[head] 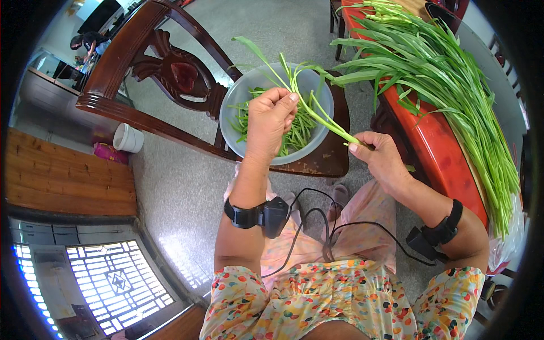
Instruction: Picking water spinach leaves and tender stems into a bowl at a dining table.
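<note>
Between my hands runs a small bunch of long green leafy stems [319,114], slanting down to the right. My left hand [274,117] pinches its upper part between thumb and fingers, above a translucent plastic bowl [325,142]. My right hand [376,155] grips the lower stem ends, right of the bowl. Short cut or broken green pieces [297,135] lie in the bowl, which rests on the seat of a dark wooden chair [310,167]. A large heap of the same long-leaved greens [459,97] lies on the red table at the right.
The red table's edge [429,144] curves along my right side. The carved chair back [182,76] stands at the left. Black cables [329,238] hang between my arm bands. A white bucket [128,138] stands on the floor, and another person [91,44] bends over a counter far off.
</note>
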`<state>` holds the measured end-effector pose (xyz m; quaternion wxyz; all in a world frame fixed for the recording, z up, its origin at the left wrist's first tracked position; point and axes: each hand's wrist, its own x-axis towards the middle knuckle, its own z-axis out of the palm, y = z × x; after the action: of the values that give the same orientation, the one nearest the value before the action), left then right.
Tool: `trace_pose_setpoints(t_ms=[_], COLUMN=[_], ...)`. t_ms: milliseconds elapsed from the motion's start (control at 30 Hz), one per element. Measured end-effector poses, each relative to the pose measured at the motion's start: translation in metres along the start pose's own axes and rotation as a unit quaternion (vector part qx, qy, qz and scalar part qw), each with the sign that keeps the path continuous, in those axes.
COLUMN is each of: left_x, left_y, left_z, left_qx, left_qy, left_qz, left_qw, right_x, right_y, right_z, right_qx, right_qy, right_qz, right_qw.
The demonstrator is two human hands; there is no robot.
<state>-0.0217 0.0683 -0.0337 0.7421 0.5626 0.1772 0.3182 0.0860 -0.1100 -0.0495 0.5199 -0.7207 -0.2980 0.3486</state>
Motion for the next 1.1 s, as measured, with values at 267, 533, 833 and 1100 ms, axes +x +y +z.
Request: trace_pose_setpoints(t_ms=[267,533,833,1100], left_x=[0.0,-0.002,0.003,0.012], left_y=[0.01,0.016,0.008,-0.012], left_z=[-0.013,-0.021,-0.02,-0.006], left_qx=[0.071,0.148,0.237,0.123], left_qy=[-0.025,-0.11,-0.045,0.043], left_qz=[-0.039,-0.085,-0.045,-0.026], left_qw=[0.996,0.979,0.969,0.991], right_x=[-0.004,-0.002,-0.003,-0.006], right_y=[-0.011,-0.006,-0.003,-0.01], right_z=[0.001,-0.005,-0.002,0.001], right_qx=[0.029,0.03,0.039,0.038], right_qy=[0.071,0.079,0.024,0.02], right_qz=[0.047,0.043,0.036,0.017], right_qw=[0.996,0.995,0.998,0.999])
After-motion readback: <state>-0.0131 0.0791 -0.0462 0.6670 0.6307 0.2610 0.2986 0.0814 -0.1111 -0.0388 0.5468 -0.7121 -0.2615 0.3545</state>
